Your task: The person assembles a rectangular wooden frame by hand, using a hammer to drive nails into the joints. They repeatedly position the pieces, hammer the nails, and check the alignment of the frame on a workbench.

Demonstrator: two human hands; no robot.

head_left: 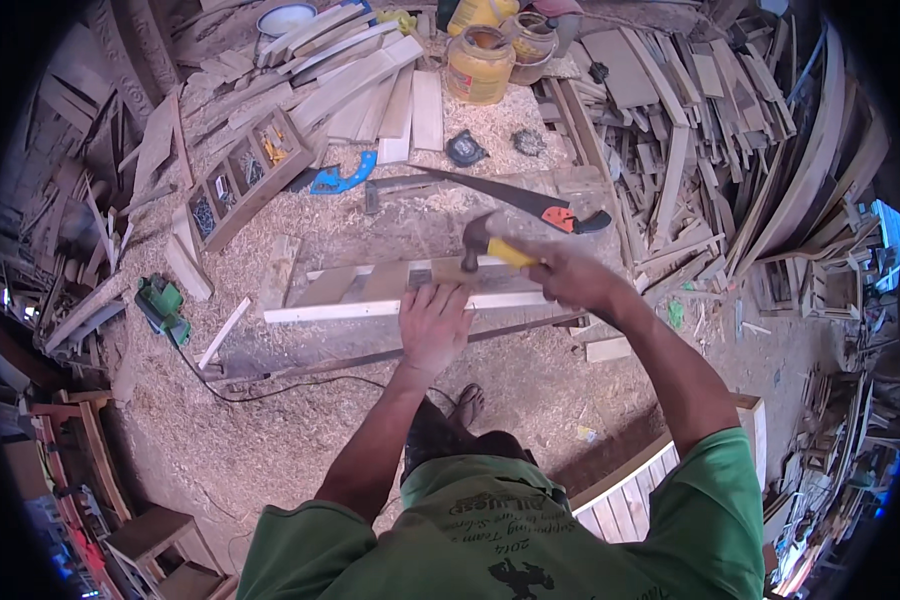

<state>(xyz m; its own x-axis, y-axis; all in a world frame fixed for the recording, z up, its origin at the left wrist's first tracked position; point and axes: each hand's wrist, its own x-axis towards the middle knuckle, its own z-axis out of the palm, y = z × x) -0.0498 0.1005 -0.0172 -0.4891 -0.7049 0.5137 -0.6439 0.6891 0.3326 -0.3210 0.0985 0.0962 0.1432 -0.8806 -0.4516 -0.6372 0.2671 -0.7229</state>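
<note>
A claw hammer [511, 252] with a dark head and yellow handle is in my right hand [573, 275], which is closed round the handle. Its head hovers over a pale wooden frame [335, 311] made of long rails with short slats between them. My left hand [433, 325] presses on the near rail, its bent fingers reaching over a slat just below the hammer head. Whether a nail is under those fingers is hidden. The frame lies flat on a worn workbench [390, 235].
Behind the frame lie a handsaw [500, 196], a metal square [372, 196], a blue-handled saw [346, 176] and a tape measure [464, 149]. A divided nail box [248, 175] stands left, near a green power tool [163, 308] with a cord. Yellow jars [480, 68] and stacked boards surround the bench.
</note>
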